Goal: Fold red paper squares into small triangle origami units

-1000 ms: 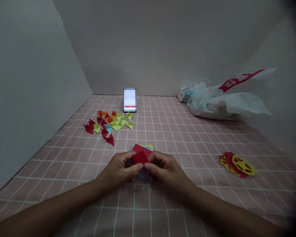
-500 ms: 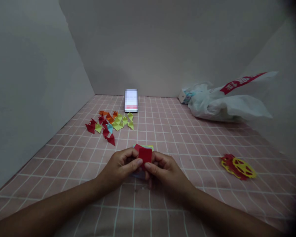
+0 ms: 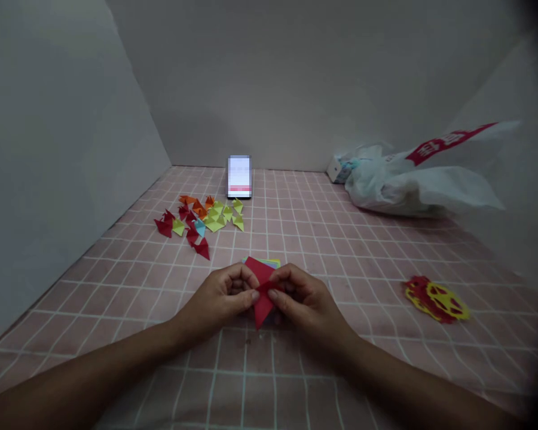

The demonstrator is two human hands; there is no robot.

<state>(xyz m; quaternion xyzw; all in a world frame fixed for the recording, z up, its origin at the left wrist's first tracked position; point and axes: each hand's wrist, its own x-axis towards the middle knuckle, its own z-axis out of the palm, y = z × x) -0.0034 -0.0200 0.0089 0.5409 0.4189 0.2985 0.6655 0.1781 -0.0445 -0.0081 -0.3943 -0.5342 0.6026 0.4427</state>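
Red folded paper (image 3: 263,309) located between both hands, over near middle of grid-patterned tablecloth (image 3: 349,257); point directed toward wearer. Paper pinched at one side by thumb and fingers of left hand (image 3: 226,294), at other side by right hand (image 3: 301,295). Multicoloured paper stack (image 3: 275,262) partly hidden behind hands. Small folded paper figures (image 3: 214,223) grouped far left, near lit-screen device (image 3: 239,177). Red and yellow cutouts (image 3: 448,301) noted at right; white plastic bag (image 3: 394,194) placed beyond.
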